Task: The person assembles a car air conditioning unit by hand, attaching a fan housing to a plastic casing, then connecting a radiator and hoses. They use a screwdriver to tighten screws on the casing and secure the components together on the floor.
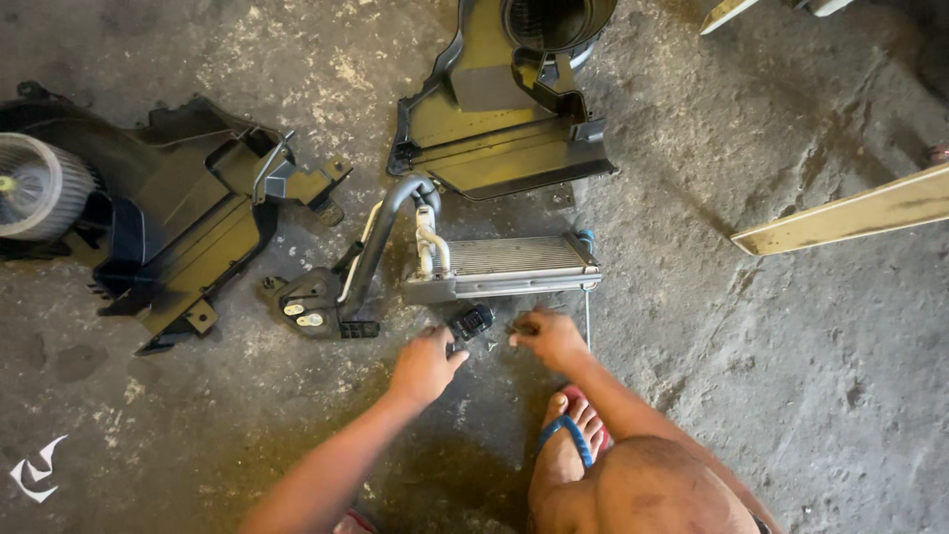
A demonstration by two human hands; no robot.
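A person squats on a stained concrete floor (791,376), both hands low at center frame over small parts. The left hand (425,364) sits w/ fingers curled loosely, fingertips touching a small black connector block (472,320) that lies on the floor just below the evaporator core; whether it truly grips the block can't be told. The right hand (550,336), just right of the block, pinches something small and dark betw. thumb and fingers — too tiny to identify. A thin metal rod (587,314) stands just beside that hand, running up toward the core's right end. The finned silver evaporator core (504,263) lies lengthwise at center, w/ a bent black pipe (388,222) and light-colored tubes (427,242) rising from its left end to a black fitting block (311,309). Top center: a black plastic blower housing half (494,109) w/ round opening. Upper left: another black housing section (188,222) carrying a pale blower fan wheel (35,188) at the frame's left edge. Two pale wooden boards (850,213) cross the right side. Bottom center: the person's foot in a blue-strapped sandal (573,435), knee nearest the lens.
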